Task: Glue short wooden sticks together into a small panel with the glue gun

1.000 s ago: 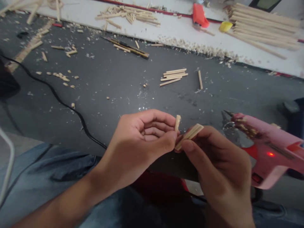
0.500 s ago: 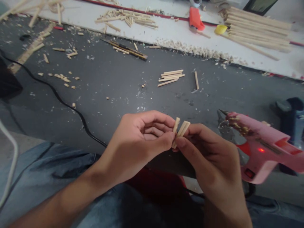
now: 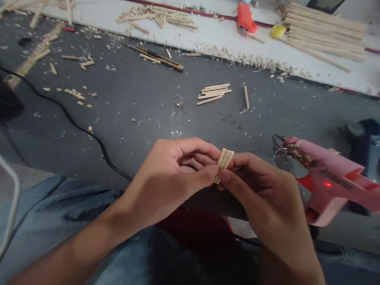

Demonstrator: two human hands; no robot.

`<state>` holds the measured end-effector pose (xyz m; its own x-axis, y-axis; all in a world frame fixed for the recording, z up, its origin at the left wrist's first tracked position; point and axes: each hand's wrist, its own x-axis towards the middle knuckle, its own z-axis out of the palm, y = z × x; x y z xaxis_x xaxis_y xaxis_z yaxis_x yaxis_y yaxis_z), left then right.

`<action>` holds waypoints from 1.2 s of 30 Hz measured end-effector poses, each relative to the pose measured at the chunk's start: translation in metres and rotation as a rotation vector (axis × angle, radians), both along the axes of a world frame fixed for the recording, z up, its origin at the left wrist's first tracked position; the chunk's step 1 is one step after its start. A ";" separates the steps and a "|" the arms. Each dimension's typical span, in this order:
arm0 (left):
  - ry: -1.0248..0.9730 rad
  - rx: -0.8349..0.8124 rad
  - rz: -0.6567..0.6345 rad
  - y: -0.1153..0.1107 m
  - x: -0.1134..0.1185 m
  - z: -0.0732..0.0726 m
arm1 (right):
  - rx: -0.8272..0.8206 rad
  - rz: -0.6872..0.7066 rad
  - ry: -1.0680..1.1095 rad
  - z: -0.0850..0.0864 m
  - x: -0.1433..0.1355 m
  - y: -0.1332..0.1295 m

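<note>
Between my two hands, short wooden sticks [image 3: 225,158] lie side by side, touching along their length. My left hand [image 3: 181,174] pinches the left stick between thumb and forefinger. On the other side, my right hand [image 3: 258,190] pinches the right sticks of the same small row, thumb in front. The lower ends are partly hidden by my thumbs. Right of my right hand lies a pink hot glue gun [image 3: 332,174], its red light on and its nozzle pointing left. Beyond my hands, several cut sticks [image 3: 213,94] form a small group, with a single stick [image 3: 246,97] beside them.
A craft knife [image 3: 157,58] lies farther back on the grey table. Behind it, a white board [image 3: 213,33] bears a pile of sticks [image 3: 160,16], a bundle of long sticks [image 3: 323,33] and an orange tool [image 3: 246,18]. A black cable [image 3: 68,114] runs along the left.
The gap between the left stick and the right sticks has closed; they now touch side by side. My hands have come slightly closer together, and the view has shifted a little.
</note>
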<state>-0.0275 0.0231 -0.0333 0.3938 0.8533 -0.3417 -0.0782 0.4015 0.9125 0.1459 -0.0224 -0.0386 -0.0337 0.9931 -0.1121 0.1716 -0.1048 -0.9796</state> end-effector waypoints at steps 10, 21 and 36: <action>0.084 0.053 -0.113 0.002 0.000 0.003 | -0.144 -0.014 0.029 0.006 0.006 -0.004; 0.728 0.724 -0.138 -0.001 -0.020 0.004 | -0.416 0.134 -0.501 0.020 0.018 -0.019; 0.560 1.314 -0.503 0.015 -0.016 -0.003 | 0.394 -0.108 -0.725 -0.005 0.006 -0.056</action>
<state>-0.0438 0.0378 -0.0359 0.8100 0.4827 0.3331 0.2834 -0.8194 0.4983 0.1521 -0.0788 -0.0431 0.0113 0.9578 0.2872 0.7830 0.1701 -0.5983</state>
